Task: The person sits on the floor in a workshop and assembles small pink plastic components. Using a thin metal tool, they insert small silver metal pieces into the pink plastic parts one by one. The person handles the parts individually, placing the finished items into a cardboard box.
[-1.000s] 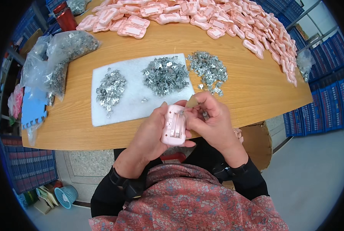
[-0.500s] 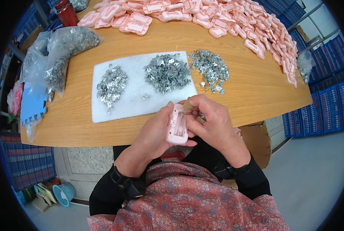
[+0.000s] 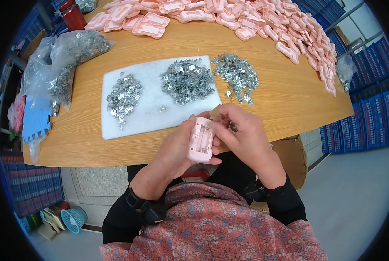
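My left hand (image 3: 171, 147) grips a pale pink plastic housing (image 3: 195, 150) above the table's front edge, its open battery compartment turned up. Metal contacts show inside the compartment. At the housing's upper right edge is my right hand (image 3: 249, 135), thumb and fingers pinched together; whatever they hold is hidden. Beyond my hands lies a white foam sheet (image 3: 153, 126), bearing a left pile of small metal contact pieces (image 3: 124, 96) and a middle pile of metal pieces (image 3: 188, 82). Another metal pile (image 3: 238, 74) rests on the wood just right of the sheet.
A big heap of pink housings (image 3: 264, 21) covers the table's far and right side. Clear bags of metal parts (image 3: 63, 65) sit at the left, by a blue foam mat (image 3: 35, 119) and a red bottle (image 3: 72, 16). A cardboard box (image 3: 290, 161) stands under the table's right front.
My right hand has drawn slightly up and away from the compartment, and its fingers have curled in. The brownish piece seen at its fingertips no longer shows. My left hand still holds the housing.
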Demonstrator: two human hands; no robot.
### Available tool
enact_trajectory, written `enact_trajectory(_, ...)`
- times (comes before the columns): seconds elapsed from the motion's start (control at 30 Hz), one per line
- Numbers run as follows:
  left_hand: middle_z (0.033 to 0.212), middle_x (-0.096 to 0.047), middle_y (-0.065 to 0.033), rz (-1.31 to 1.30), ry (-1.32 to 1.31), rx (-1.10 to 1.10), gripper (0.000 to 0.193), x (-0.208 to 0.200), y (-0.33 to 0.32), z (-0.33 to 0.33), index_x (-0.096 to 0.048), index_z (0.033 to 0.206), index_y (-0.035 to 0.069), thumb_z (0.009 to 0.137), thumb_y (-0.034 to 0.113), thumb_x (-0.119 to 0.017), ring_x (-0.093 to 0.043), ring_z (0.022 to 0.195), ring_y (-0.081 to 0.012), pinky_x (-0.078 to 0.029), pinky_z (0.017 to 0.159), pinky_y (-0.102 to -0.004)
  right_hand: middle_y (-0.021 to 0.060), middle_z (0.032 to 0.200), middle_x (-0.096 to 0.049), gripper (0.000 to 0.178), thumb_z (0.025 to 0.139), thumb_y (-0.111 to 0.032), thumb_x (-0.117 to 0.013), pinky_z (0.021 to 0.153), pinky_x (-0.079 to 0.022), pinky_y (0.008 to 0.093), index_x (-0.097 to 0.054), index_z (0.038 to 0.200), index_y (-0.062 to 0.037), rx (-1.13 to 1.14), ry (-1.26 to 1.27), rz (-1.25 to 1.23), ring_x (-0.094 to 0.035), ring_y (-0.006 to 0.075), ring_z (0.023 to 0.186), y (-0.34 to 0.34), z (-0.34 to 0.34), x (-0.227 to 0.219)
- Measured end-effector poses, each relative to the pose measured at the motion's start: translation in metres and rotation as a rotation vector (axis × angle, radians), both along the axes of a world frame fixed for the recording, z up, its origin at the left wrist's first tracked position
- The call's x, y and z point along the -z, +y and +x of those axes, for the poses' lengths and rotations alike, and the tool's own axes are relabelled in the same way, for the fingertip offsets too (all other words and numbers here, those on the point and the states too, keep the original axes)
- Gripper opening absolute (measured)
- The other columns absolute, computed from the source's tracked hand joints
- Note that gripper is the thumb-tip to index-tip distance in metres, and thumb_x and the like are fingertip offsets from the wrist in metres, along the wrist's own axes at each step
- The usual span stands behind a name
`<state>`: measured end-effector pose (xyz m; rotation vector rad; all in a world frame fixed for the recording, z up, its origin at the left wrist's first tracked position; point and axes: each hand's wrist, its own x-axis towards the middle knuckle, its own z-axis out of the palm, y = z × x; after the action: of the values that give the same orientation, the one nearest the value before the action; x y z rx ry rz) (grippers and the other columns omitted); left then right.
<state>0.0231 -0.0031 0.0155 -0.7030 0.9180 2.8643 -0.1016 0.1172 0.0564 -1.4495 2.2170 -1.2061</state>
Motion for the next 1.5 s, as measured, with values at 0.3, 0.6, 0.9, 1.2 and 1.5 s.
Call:
enact_trajectory(0.3,0.094,-0.063,-0.0111,-0.031,0.066,0.03,0.053,-0.004,0.003,-0.001,-0.023,0.152,0.01,0.107,0.039,-0.022,-0.066,0.081,-0.0202,-0.061,0.07,-0.0422,0.0079,0.078,-0.064,0.024,0.091,-0.017,-0.067,0.058,-0.048,0.0275,-0.065,0.111,-0.0026,0.039,-0.412,0.152,-0.059,0.0099,0.063,0.005,0.001,0.001)
enact_trajectory(0.6,0.098,-0.063,-0.0103,0.017,0.089,0.019,0.052,0.002,0.002,0.002,-0.025,0.151,0.01,0.107,0.039,-0.024,-0.066,0.082,-0.0202,-0.062,0.071,-0.0434,0.0099,0.081,-0.061,0.019,0.085,-0.008,-0.069,0.062,-0.051,0.0326,-0.063,0.101,-0.0015,0.034,-0.088,-0.066,-0.062,0.0201,0.069,0.008,0.005,0.002)
enact_trajectory(0.9,0.12,-0.058,-0.0134,-0.14,0.097,-0.004,0.055,0.003,0.01,-0.002,-0.024,0.152,0.012,0.107,0.043,-0.026,-0.065,0.096,-0.0233,-0.062,0.075,-0.0445,0.0131,0.082,-0.062,0.018,0.082,-0.002,-0.066,0.061,-0.051,0.0359,-0.06,0.099,-0.0021,-0.03,0.201,-0.027,-0.063,0.0263,0.069,0.004,0.015,0.004)
enact_trajectory(1.2,0.111,-0.06,-0.0101,-0.009,0.078,0.09,0.055,0.009,0.005,0.0,-0.023,0.153,0.014,0.107,0.044,-0.026,-0.066,0.088,-0.0214,-0.061,0.074,-0.0458,0.0087,0.077,-0.062,0.025,0.078,-0.005,-0.07,0.059,-0.052,0.031,-0.062,0.101,-0.0017,0.053,-0.1,0.005,-0.062,0.0179,0.063,0.009,0.009,0.004)
enact_trajectory(1.5,0.122,-0.058,-0.0128,-0.017,0.044,0.001,0.049,0.002,0.008,-0.002,-0.034,0.147,0.009,0.107,0.036,-0.023,-0.066,0.1,-0.0259,-0.061,0.077,-0.044,0.0125,0.075,-0.06,0.018,0.08,-0.004,-0.067,0.06,-0.051,0.0364,-0.06,0.096,-0.0028,-0.067,-0.062,0.056,-0.063,0.0262,0.066,0.014,0.015,-0.008)
